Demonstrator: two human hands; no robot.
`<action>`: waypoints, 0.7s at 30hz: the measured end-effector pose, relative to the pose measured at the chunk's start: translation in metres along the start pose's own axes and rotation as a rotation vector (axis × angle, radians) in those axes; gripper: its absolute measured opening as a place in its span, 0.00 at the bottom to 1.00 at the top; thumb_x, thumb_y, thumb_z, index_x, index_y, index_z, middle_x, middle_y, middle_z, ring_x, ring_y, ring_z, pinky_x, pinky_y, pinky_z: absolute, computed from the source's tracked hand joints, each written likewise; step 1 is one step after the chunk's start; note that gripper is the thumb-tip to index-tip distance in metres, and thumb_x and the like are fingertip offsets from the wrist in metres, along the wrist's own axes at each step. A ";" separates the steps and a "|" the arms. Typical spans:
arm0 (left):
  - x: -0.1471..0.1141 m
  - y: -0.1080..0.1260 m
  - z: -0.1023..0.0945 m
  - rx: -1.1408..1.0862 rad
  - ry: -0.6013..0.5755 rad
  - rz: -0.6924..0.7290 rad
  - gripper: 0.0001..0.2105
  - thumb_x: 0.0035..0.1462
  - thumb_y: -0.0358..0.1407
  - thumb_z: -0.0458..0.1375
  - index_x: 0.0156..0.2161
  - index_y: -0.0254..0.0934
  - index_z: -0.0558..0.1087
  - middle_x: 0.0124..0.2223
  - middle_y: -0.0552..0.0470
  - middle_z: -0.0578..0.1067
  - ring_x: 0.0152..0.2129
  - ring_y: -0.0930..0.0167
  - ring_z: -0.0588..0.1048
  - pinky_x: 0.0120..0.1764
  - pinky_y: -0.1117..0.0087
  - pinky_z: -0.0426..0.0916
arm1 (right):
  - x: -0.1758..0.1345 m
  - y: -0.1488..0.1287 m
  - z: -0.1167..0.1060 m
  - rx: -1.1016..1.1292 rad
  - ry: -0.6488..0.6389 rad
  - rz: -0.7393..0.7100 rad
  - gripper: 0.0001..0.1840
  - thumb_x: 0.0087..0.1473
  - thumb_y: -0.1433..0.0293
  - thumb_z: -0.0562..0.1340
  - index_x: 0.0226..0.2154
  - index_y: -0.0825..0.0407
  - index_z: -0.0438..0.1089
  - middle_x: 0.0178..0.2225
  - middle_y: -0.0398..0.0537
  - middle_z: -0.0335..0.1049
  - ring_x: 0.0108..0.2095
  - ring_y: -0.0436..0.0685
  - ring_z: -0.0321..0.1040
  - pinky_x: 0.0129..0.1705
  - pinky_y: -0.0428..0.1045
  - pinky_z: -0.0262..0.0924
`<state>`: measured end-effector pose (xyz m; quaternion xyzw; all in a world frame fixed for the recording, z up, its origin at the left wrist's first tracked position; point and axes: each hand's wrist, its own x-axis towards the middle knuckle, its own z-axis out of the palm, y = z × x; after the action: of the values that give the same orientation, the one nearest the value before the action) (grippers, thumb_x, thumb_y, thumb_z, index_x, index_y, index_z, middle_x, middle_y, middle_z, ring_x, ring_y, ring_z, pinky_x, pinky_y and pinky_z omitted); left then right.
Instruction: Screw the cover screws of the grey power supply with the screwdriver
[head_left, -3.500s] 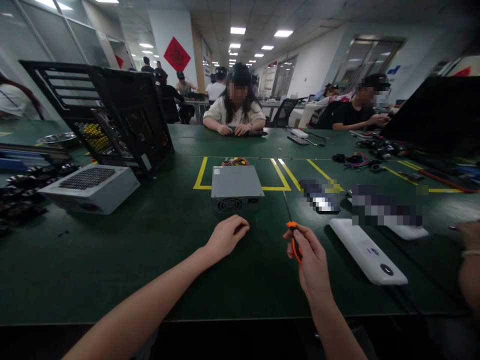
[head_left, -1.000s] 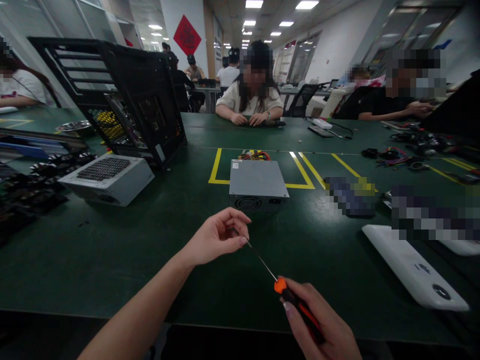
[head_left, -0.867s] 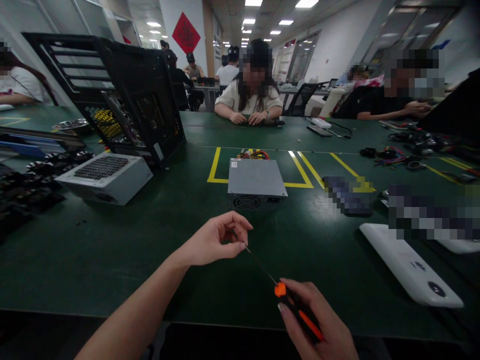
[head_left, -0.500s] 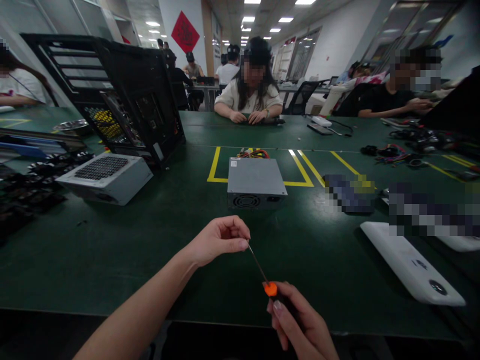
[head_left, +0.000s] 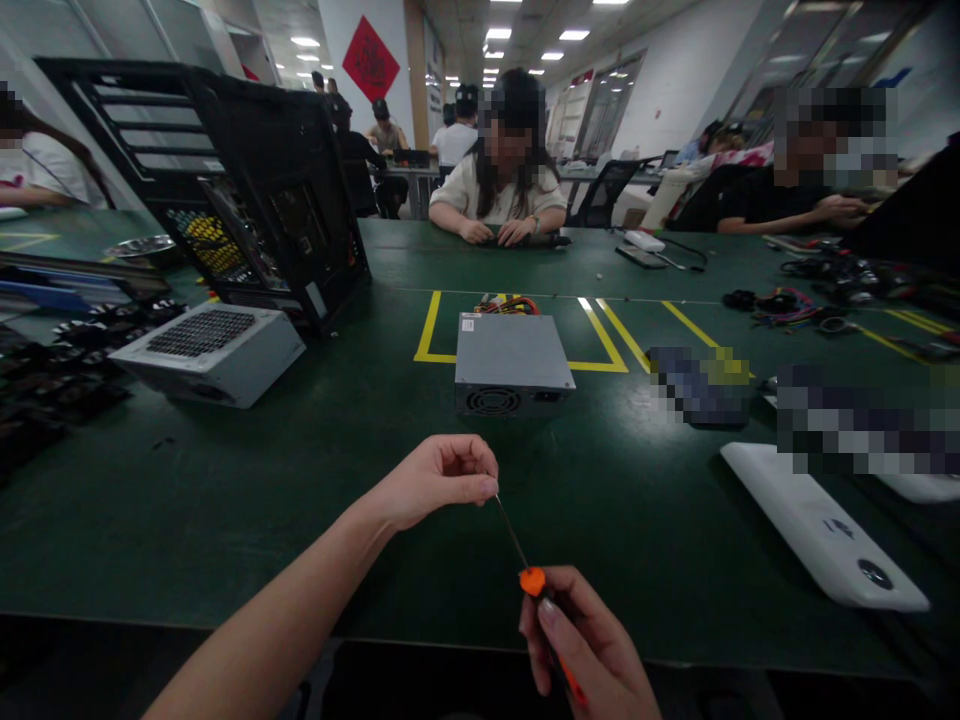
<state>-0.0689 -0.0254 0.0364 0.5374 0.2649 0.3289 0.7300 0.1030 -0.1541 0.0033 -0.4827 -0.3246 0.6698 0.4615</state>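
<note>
Both hands on one driver (head_left: 532,580), held in the air above the near part of the counter (head_left: 262,560), short of the PSU (head_left: 514,352). Right hand (head_left: 581,640) wraps the orange-and-black handle, thumb along it; left hand (head_left: 450,482) is narrow, thumb and finger pinching the far end of the shaft. Tip itself hidden by those fingers; cannot tell whether anything sits on it. Shaft slants up and away, towards the left. For good handling, my judgement: pinch lightly, keep the skin off the very point, let the right hand alone do any turning, and hold the shaft in line with the handle so the tip does not slip sideways. Resting the left wrist on the counter would probably steady things. PSU lies flat beyond the left hand, fan and socket side facing the wearer, wires (head_left: 510,306) bunched behind, its far part within the yellow tape (head_left: 427,357). Left hand itself stands between driver and PSU. To the left, a second PSU (head_left: 255,350) just beside the tall black case (head_left: 270,150), dark fans (head_left: 60,350) heaped farther out. To the right, a white power bank (head_left: 817,530), apart from the right hand but likely to limit a wide elbow; a blurred-out phone (head_left: 697,385) beyond it. Loose cables (head_left: 787,305) farther off; a co-worker (head_left: 495,190) sits opposite.
</note>
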 end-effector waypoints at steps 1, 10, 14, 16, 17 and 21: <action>0.001 -0.001 0.000 -0.018 0.014 0.002 0.07 0.46 0.33 0.63 0.29 0.32 0.70 0.26 0.56 0.69 0.22 0.80 0.66 0.28 0.77 0.60 | 0.001 -0.001 0.002 0.038 0.009 0.001 0.18 0.45 0.56 0.63 0.32 0.53 0.68 0.23 0.43 0.64 0.19 0.44 0.57 0.19 0.42 0.53; 0.004 -0.007 0.004 -0.196 0.028 0.001 0.08 0.48 0.34 0.62 0.34 0.34 0.73 0.28 0.53 0.72 0.23 0.79 0.69 0.27 0.78 0.62 | 0.003 -0.003 0.010 0.235 0.098 0.068 0.17 0.41 0.58 0.66 0.31 0.53 0.69 0.22 0.43 0.64 0.19 0.45 0.57 0.17 0.42 0.51; 0.004 -0.007 0.005 -0.191 0.041 -0.031 0.07 0.49 0.35 0.61 0.34 0.34 0.73 0.29 0.53 0.72 0.23 0.80 0.69 0.28 0.78 0.63 | 0.003 -0.004 0.012 0.238 0.110 0.078 0.18 0.40 0.58 0.67 0.31 0.54 0.69 0.22 0.43 0.64 0.18 0.45 0.56 0.17 0.42 0.51; 0.004 -0.007 0.005 -0.182 0.052 -0.038 0.08 0.48 0.35 0.62 0.34 0.33 0.73 0.29 0.53 0.72 0.24 0.79 0.70 0.28 0.78 0.63 | 0.002 -0.005 0.013 0.237 0.119 0.087 0.17 0.41 0.59 0.66 0.31 0.54 0.69 0.22 0.43 0.64 0.19 0.44 0.56 0.18 0.41 0.51; 0.004 -0.007 0.005 -0.174 0.055 -0.039 0.08 0.48 0.35 0.62 0.33 0.33 0.73 0.29 0.53 0.72 0.23 0.79 0.70 0.28 0.78 0.63 | 0.002 -0.006 0.014 0.238 0.119 0.091 0.17 0.42 0.59 0.66 0.31 0.54 0.69 0.22 0.43 0.64 0.19 0.44 0.56 0.18 0.41 0.51; 0.004 -0.004 0.004 -0.105 0.049 -0.026 0.07 0.49 0.35 0.61 0.32 0.32 0.72 0.27 0.54 0.71 0.23 0.79 0.69 0.28 0.77 0.63 | 0.002 -0.005 0.014 0.243 0.094 0.105 0.16 0.42 0.59 0.66 0.29 0.54 0.69 0.22 0.43 0.64 0.19 0.44 0.56 0.16 0.40 0.51</action>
<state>-0.0629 -0.0254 0.0331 0.4865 0.2720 0.3457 0.7549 0.0908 -0.1504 0.0118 -0.4704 -0.1936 0.7042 0.4954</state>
